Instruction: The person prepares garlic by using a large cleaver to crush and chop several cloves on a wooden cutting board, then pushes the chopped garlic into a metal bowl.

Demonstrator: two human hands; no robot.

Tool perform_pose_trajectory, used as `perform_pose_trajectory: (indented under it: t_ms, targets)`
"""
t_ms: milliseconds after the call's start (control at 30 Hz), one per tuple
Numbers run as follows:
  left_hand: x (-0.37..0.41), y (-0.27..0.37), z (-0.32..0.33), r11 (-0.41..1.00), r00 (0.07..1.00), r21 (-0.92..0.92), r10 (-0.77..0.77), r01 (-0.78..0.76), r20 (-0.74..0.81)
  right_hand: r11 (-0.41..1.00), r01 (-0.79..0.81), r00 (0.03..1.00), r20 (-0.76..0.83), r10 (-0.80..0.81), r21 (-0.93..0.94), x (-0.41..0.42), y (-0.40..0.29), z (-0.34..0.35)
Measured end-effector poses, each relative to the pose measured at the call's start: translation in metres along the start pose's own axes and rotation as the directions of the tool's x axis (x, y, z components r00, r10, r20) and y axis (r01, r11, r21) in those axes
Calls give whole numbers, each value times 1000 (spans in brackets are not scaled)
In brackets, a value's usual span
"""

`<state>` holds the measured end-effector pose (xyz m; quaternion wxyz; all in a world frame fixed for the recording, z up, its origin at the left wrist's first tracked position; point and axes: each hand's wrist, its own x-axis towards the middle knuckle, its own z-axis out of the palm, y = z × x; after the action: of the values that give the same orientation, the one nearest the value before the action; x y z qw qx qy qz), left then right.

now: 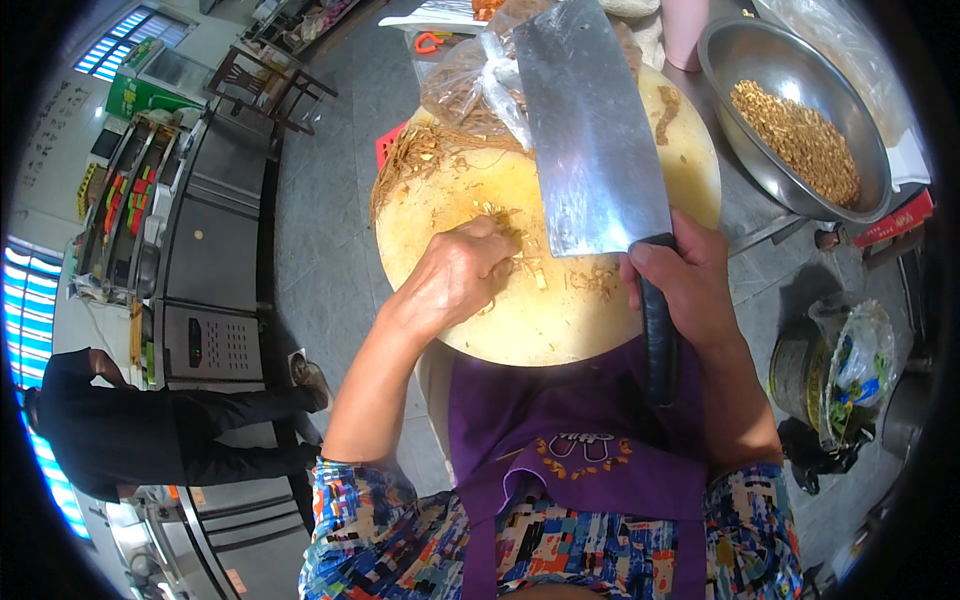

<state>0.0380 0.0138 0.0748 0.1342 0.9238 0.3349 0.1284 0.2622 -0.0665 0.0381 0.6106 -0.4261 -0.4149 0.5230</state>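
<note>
My right hand (pixel 686 274) grips the black handle of a wide steel cleaver (pixel 592 135), whose broad blade is raised over a round cutting board (pixel 540 337). On the board, my left hand (pixel 465 266) has its fingers curled down on small chopped root pieces (pixel 510 217); whether it grips any is hidden. Thin brown roots (pixel 420 154) lie in a heap along the board's far left edge. Behind the blade is a knotted clear plastic bag (pixel 469 82) of similar brown roots. Scattered chopped bits lie between my left hand and the blade.
A steel bowl (pixel 795 120) of chopped brown pieces stands right of the board on a metal table. Orange-handled scissors (pixel 427 43) lie beyond the board. A bin with a plastic liner (pixel 859 375) stands on the floor at right. Another person (pixel 150 427) in dark clothes stands at left by steel cabinets.
</note>
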Motion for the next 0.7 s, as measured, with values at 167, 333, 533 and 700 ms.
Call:
perform_pose_trajectory:
  t_ms: [167, 333, 533, 700]
  targets:
    - [-4, 6, 7, 997, 993, -15, -83, 82, -83, 1000, 1, 1000, 0, -1, -2, 1, 2, -2]
    - [-2, 4, 13, 974, 958, 42, -210, 222, -194, 1000, -16, 1000, -8, 16, -6, 1, 1, 0]
    - [0, 1, 13, 977, 950, 1, -208, 215, -233, 998, -26, 999, 23, 27, -57, 1, -1, -1]
    - [-3, 8, 12, 991, 946, 24, -120, 133, -301, 1000, -12, 1000, -6, 12, -9, 0, 0, 1]
